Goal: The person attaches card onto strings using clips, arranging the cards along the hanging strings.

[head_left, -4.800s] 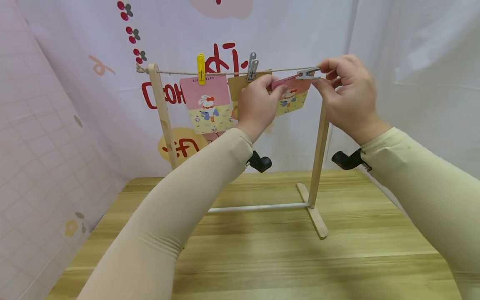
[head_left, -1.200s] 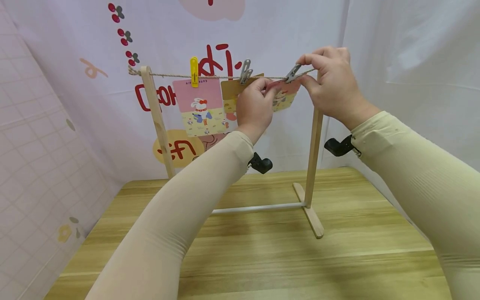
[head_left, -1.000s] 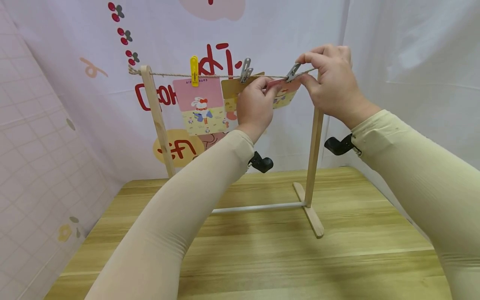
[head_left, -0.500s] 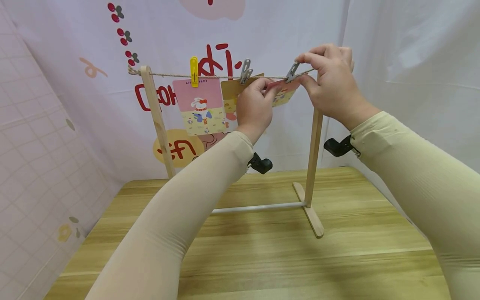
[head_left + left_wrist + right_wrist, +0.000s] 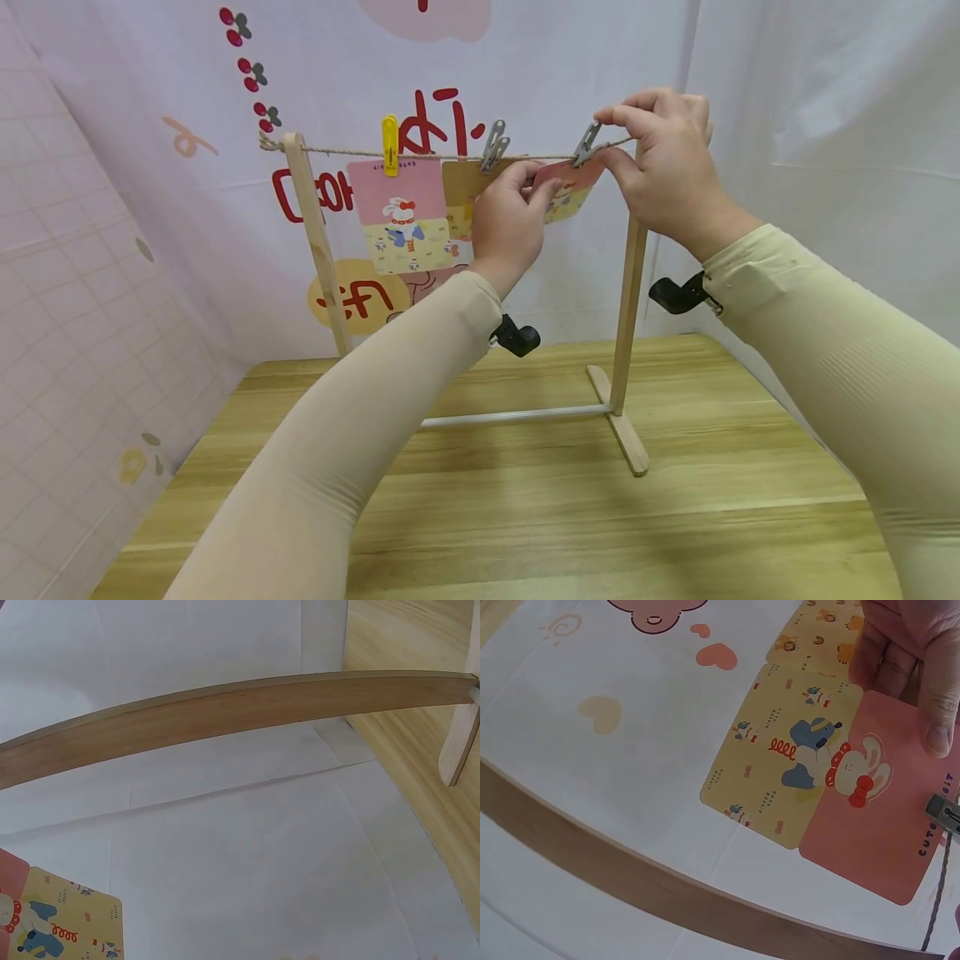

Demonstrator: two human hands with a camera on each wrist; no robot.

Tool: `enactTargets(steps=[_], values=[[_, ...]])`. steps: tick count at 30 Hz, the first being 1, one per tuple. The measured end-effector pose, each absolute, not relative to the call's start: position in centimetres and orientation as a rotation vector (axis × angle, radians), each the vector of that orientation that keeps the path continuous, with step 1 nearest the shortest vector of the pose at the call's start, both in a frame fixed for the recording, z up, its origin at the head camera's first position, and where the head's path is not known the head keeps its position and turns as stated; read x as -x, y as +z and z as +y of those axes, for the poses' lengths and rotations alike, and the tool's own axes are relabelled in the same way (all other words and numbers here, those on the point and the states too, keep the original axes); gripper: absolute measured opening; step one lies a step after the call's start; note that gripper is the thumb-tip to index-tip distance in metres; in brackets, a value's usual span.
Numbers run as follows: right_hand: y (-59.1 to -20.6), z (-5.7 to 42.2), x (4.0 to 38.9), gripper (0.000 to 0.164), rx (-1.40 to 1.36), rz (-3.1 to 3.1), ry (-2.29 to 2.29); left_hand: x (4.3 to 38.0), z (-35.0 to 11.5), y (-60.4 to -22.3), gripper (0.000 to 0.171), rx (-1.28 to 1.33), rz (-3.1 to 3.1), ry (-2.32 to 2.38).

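Note:
My left hand [image 5: 510, 221] pinches a pink-and-yellow card [image 5: 572, 187] by its upper left edge. In the right wrist view, the left thumb lies over the pink half of this card [image 5: 855, 825], which shows a rabbit and "CUTE" lettering. My right hand [image 5: 663, 162] pinches the handles of a grey clothespin [image 5: 587, 143] between thumb and index finger. The clothespin is tilted, with its tip at the card's top edge and the twine line [image 5: 547, 157]. In the left wrist view, only a corner of the card [image 5: 75, 915] shows.
A yellow clothespin [image 5: 390, 146] holds another pink-and-yellow card [image 5: 397, 208] on the line. Beside it, a grey clothespin [image 5: 493, 147] holds a brown-topped card [image 5: 459, 179], partly behind my left hand. The wooden rack post [image 5: 630, 317] stands on the table [image 5: 525, 517] below my right hand.
Since the oldest frame, the right hand has moved left and tilted the clothespin from nearly level to steep at the line. Lately, the left thumb has dropped slightly and the card's face shows more.

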State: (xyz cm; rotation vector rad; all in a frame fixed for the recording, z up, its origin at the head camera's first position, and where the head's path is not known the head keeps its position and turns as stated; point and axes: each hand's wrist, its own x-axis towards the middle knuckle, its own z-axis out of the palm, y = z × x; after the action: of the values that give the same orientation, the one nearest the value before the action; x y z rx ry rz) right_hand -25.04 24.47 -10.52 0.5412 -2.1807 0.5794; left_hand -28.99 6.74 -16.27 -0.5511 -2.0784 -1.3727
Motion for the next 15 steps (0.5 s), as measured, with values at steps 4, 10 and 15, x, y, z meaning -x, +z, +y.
enactTargets(steps=[4, 10, 15], values=[[-10.5, 24.5, 25.1, 0.036, -0.540, -2.184, 0.583, 28.8, 6.6, -16.6, 0.034, 0.570, -2.069, -1.392], [-10.5, 24.5, 25.2, 0.038, -0.531, -2.189, 0.585, 28.7, 6.4, -17.1, 0.036, 0.618, -2.012, -1.447], [-10.4, 24.5, 25.3, 0.040, -0.529, -2.192, 0.587, 28.5, 6.1, -17.5, 0.038, 0.657, -1.979, -1.471]])
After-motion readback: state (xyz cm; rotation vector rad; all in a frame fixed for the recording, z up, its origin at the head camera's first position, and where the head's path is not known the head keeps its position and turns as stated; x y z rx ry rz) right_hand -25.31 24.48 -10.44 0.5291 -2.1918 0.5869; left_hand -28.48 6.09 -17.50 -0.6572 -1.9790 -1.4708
